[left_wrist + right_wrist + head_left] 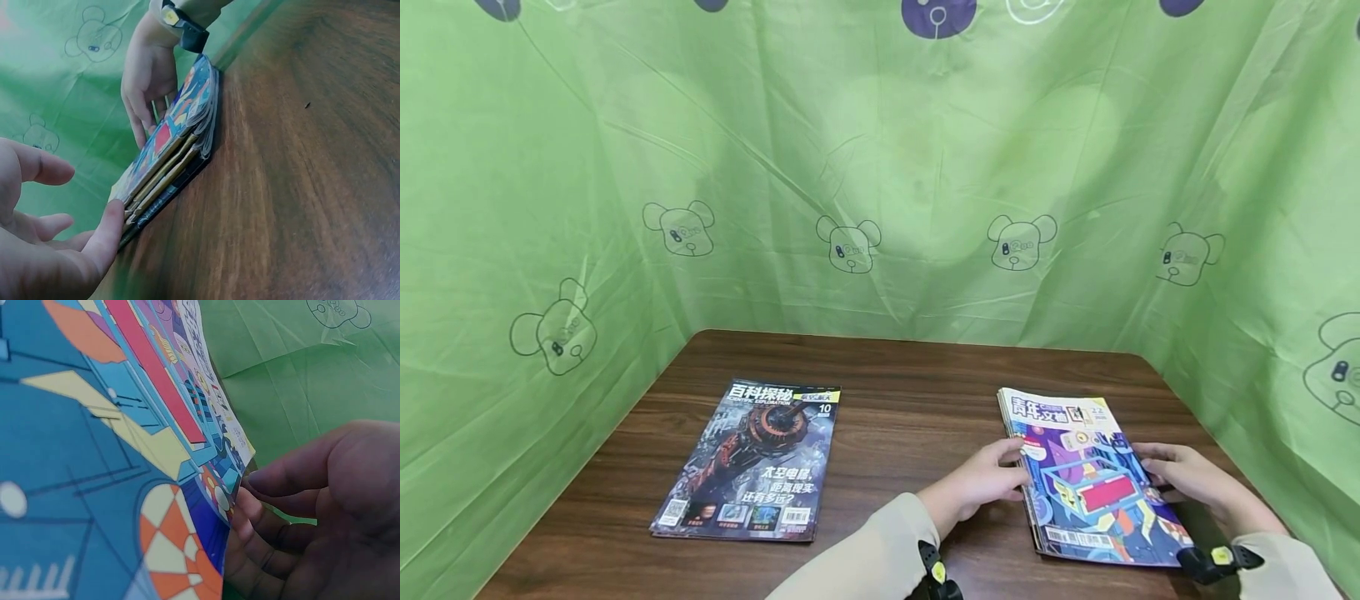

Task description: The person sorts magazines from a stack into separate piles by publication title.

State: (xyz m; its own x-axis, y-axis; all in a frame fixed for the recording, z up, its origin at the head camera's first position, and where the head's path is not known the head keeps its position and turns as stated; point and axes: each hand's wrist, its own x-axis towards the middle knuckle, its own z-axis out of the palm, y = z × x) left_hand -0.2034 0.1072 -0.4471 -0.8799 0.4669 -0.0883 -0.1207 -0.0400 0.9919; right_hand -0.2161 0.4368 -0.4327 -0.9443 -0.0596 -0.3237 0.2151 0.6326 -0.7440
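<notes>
A small stack of magazines [1078, 454] with a colourful purple and blue cover lies at the right of the table. In the head view, my left hand [977, 485] touches the stack's left edge with its fingertips. Several magazine edges [164, 178] show in the left wrist view, where a fingertip of that hand rests against their corner. My right hand [1191, 483] is at the stack's opposite side. In the right wrist view, its fingertips [249, 509] touch the edge of the top cover [169, 444]. Neither hand is curled round the stack.
A dark blue magazine [752, 458] with a red and black ring-shaped machine on its cover lies on the left of the brown wooden table [895, 400]. Green cloth [880, 167] printed with bear faces hangs behind and at both sides.
</notes>
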